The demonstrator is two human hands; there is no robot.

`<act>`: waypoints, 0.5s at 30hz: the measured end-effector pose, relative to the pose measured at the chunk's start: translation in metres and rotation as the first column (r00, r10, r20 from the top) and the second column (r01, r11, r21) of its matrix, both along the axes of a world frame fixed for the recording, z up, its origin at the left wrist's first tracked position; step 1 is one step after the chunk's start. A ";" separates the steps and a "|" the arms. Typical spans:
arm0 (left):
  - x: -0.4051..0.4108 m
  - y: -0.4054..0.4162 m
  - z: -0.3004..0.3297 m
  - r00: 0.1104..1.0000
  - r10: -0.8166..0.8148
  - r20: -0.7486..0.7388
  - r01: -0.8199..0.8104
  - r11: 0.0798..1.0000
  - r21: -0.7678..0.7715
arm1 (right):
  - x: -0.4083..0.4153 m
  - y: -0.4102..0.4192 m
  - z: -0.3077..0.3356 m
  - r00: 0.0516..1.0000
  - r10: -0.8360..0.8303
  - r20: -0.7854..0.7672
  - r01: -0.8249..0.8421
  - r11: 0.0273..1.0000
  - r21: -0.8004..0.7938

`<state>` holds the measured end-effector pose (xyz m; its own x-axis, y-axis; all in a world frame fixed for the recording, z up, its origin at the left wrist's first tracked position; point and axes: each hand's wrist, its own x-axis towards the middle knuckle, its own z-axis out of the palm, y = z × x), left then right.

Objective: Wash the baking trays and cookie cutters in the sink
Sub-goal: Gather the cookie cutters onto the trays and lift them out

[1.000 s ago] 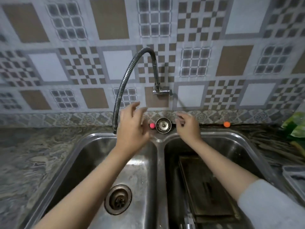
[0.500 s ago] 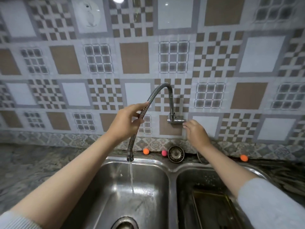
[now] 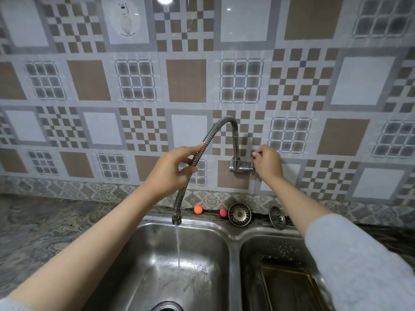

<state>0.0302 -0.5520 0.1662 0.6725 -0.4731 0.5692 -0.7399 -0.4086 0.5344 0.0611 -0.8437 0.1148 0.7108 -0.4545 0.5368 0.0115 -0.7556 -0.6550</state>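
Steel flexible spout is being gripped by the left hand while the right hand is pinching the tap handle; next, swinging water toward the baking tray right of the spout.

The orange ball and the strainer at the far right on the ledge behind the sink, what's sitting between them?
In the head view, between the orange ball and the right strainer sit a pink ball and a second strainer.
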 end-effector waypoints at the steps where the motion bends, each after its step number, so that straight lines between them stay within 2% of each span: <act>1: 0.000 0.000 0.000 1.000 -0.001 0.001 0.001 1.000 0.003 | 0.003 0.000 0.002 1.000 -0.011 -0.009 0.012 0.999 0.035; 12: -0.003 0.001 0.000 1.000 0.011 -0.010 -0.011 1.000 -0.002 | 0.003 0.008 0.005 0.997 -0.059 -0.041 0.064 0.992 0.108; 15: -0.014 -0.005 -0.012 0.985 0.136 0.101 -0.136 0.991 -0.014 | -0.039 0.026 -0.007 0.997 0.054 -0.056 -0.046 0.990 0.130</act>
<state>0.0166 -0.5570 0.1547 0.6687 -0.3769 0.6409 -0.7283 -0.5055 0.4627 0.0217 -0.8176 0.1077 0.7631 -0.4799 0.4330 0.0059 -0.6647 -0.7471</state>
